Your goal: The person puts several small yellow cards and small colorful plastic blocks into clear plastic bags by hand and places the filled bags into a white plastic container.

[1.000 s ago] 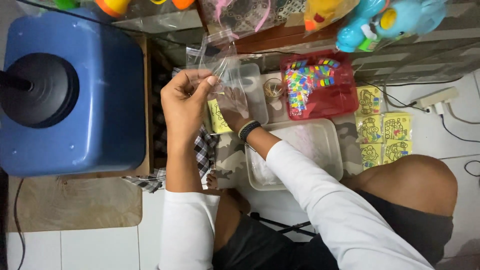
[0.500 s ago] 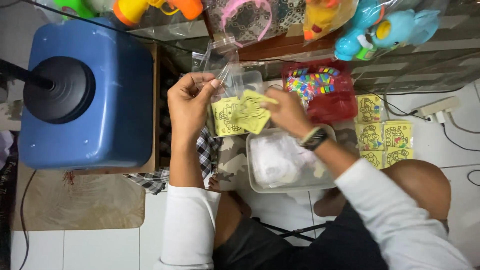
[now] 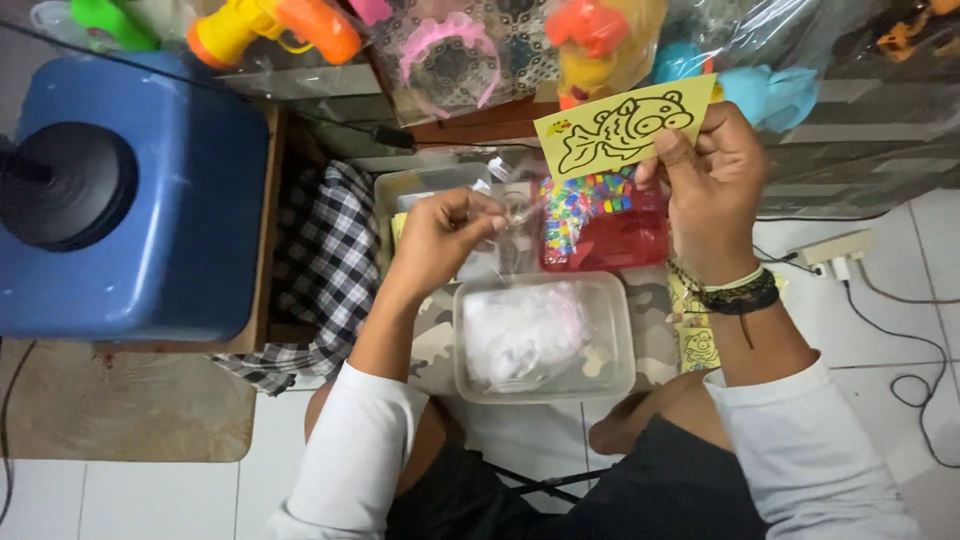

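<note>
The right hand pinched a yellow card by its edge above the red tray, the left hand pinched a clear bag beside it; either could easily have slipped.

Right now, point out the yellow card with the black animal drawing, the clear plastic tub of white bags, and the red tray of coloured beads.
Yellow card (image 3: pixel 620 128), head view, middle of the drawing.
Clear plastic tub (image 3: pixel 612 345), head view, right wall.
Red tray (image 3: pixel 625 240), head view, bare red floor.
</note>
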